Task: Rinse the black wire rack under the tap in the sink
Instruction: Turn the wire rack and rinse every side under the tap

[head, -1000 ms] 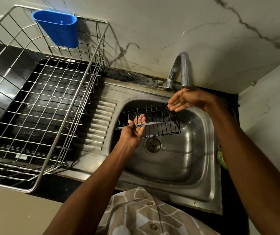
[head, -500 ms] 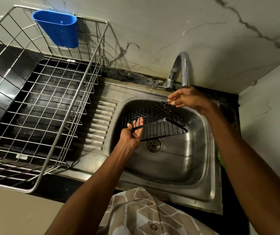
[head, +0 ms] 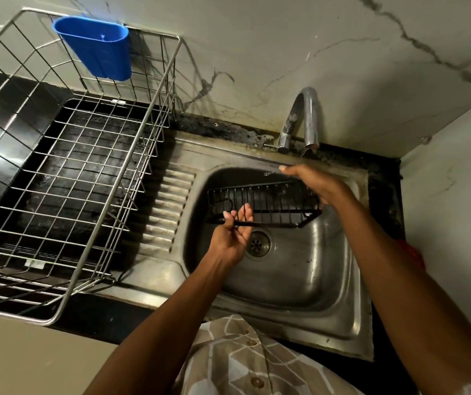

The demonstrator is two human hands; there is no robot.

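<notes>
Left grip (head: 235,226) pinching, right grip (head: 311,182) curled.

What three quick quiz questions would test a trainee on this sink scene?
1. True or false: the black wire rack lies flat on the sink floor.
2. Which hand grips the rack's front bar: A left hand, B right hand?
3. Fill in: the blue cup hangs on the ___ basket.

Key: 1 false, it is held above the drain; 2 A; 3 wire.
</notes>
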